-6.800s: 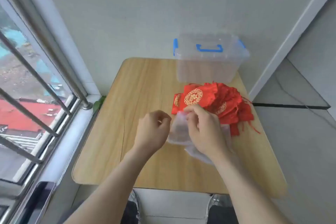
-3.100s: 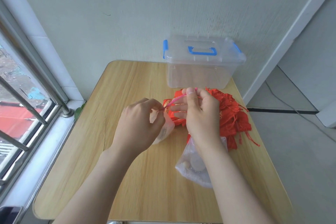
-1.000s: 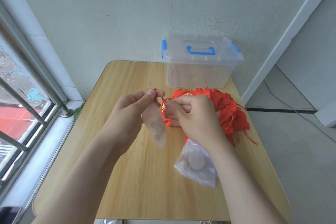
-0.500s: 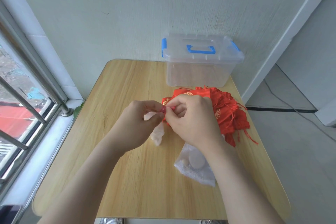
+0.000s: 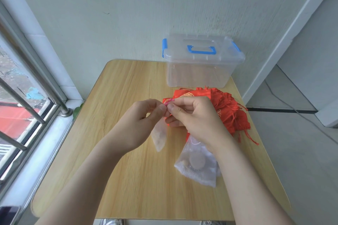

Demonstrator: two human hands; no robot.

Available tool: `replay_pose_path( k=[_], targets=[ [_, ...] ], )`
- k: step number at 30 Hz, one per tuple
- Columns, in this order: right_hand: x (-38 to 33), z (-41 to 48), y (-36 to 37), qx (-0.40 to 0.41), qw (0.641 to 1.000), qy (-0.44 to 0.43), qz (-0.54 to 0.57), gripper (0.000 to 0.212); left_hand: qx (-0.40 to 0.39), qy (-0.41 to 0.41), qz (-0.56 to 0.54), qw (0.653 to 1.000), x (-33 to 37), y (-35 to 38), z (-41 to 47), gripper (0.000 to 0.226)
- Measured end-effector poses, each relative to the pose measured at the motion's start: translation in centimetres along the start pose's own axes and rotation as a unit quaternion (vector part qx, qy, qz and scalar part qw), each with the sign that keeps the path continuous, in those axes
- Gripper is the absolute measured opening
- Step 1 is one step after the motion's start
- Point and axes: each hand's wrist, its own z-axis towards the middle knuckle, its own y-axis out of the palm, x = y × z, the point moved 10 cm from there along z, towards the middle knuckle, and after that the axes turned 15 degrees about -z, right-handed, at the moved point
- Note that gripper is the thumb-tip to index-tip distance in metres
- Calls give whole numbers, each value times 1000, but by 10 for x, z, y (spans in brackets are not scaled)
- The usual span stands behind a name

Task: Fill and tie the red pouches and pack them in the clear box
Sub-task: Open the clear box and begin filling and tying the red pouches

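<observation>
Thumb and forefinger tips of the left hand (image 5: 140, 120) and right hand (image 5: 197, 118) pinch shut on a thin pink drawstring (image 5: 169, 101), meeting above the light wooden table (image 5: 128, 179). A small translucent sheer pouch (image 5: 160, 138) hangs below the left fingers. Just behind lies the heap of red gold-printed fabric pouches (image 5: 228, 109); a white mesh bag (image 5: 197, 166) lies under the right wrist. The clear plastic box with blue handle (image 5: 199, 64) stands lidded at the table's far edge.

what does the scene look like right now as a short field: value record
left hand: pinching a pink cord, small sheer pouch hanging below
right hand: pinching the same cord
red pouches: piled behind the right hand
mesh bag: flat on table, round pieces inside
clear box: lid on, far edge
</observation>
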Motion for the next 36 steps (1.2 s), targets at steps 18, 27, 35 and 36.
replay_pose_path(
  k=[18, 27, 35, 36],
  targets=[
    [3, -2, 31, -35, 954, -48, -295, 25, 34, -112, 51, 992, -15, -2, -4, 36],
    [-10, -2, 15, 11, 949, -72, -308, 23, 55, -37, -72, 995, -5, -9, -7, 27],
    [-2, -4, 22, -38, 956, -40, -288, 30, 73, -17, 64, 995, -3, -3, -1, 28],
    [-2, -4, 21, -29, 954, -40, -295, 31, 84, 0, 86, 993, 1, -3, -2, 26]
  ],
)
